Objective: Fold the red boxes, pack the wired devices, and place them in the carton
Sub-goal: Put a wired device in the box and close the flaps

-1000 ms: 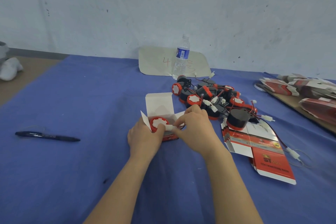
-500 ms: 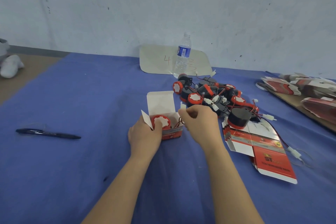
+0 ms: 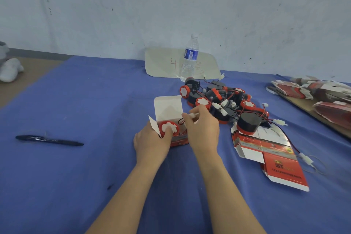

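Left hand: fingers wrapped round the near-left side of the red box, thumb laid on the device inside it

Red box: upright on the blue cloth; lid flap stands open beyond the left thumb, a side flap sticks out just over the left knuckles

Device: round, red rim and white face up, seated in the box under the left thumb; its thin wire loops out toward the right fingertips

Right hand: thumb and forefinger pinching a white plug at the wire's end, just above the open box; other fingers curled in

Pile of devices: black and red, wires tangled, just beyond the right fingertips

Flat boxes: unfolded, fanned stack on the outer side of the right hand, apart from it; one black device stands on their far edge

More flat boxes: heaps at far right, well away from both hands

Pen: well out from the left hand's outer side

Water bottle: upright, well beyond all fingertips, in front of a pale card marked 4
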`<state>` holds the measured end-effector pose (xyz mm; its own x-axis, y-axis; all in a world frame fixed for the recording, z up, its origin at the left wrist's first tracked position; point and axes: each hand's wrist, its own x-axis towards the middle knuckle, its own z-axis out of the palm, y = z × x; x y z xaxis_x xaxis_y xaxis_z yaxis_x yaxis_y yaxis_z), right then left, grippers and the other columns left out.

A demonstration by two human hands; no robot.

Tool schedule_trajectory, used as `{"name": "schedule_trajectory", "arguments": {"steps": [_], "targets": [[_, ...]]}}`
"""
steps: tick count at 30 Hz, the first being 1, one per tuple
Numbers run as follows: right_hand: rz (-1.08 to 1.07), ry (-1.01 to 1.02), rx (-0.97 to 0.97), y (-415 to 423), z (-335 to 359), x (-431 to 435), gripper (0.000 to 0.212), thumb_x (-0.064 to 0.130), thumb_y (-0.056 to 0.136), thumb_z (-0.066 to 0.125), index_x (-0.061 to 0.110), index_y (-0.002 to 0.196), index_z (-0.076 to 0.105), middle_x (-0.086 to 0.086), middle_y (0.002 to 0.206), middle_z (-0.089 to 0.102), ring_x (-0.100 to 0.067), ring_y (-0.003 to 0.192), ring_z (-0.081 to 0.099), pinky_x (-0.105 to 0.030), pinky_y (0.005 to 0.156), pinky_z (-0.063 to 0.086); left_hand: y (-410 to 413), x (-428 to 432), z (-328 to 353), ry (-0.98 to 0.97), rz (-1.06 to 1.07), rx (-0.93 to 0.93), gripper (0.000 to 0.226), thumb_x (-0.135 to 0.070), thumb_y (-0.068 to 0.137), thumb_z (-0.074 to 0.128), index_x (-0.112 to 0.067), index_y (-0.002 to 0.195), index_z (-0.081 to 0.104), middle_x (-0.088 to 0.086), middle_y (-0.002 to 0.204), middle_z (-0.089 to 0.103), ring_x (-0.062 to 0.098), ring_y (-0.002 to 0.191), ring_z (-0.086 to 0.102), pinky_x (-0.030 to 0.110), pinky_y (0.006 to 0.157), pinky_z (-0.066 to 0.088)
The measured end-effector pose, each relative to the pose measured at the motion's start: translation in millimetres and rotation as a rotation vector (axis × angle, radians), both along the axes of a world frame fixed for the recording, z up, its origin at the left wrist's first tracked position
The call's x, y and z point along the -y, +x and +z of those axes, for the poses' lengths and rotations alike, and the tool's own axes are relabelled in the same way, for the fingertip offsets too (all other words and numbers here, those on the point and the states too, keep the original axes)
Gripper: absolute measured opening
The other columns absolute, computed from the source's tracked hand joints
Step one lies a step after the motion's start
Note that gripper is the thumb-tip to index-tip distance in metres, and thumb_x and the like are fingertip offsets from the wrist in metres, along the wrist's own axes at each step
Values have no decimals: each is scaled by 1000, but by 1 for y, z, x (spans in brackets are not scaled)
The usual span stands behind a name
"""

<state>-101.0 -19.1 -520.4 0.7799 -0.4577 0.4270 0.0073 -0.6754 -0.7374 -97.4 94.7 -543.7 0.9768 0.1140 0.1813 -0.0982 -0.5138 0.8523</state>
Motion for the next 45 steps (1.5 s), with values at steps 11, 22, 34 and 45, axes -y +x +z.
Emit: {"name": "schedule_trajectory", "arguments": {"steps": [11,22,34,45], "targets": [[-86,-372,-141,4,-6,4,24,36,96,52,20,102,68,-2,98,59,-17,85,33,-31,76,37,-1,1,-2,-8,-8,36,15,-34,92,53,-19,93,54,1,93,68,26,92,60,44,91,45],[-40,-276,-79,-6,2,0,12,22,93,56,14,87,50,1,83,54,-18,82,39,-30,68,35,0,0,-2,19,-16,26,21,-38,92,53,-17,96,56,1,92,67,24,90,60,43,89,47],[57,-386,-250,-11,9,6,31,48,88,59,19,87,71,4,92,62,-20,94,47,-34,80,41,0,1,-2,7,-9,45,18,-36,93,52,-18,90,57,-1,87,65,21,84,59,42,86,47],[66,-440,-239,-9,7,1,25,43,93,54,21,101,63,4,97,64,-19,98,49,-31,80,37,0,1,-2,16,-3,42,24,-38,92,54,-15,92,61,0,86,65,24,85,60,42,86,47]]}}
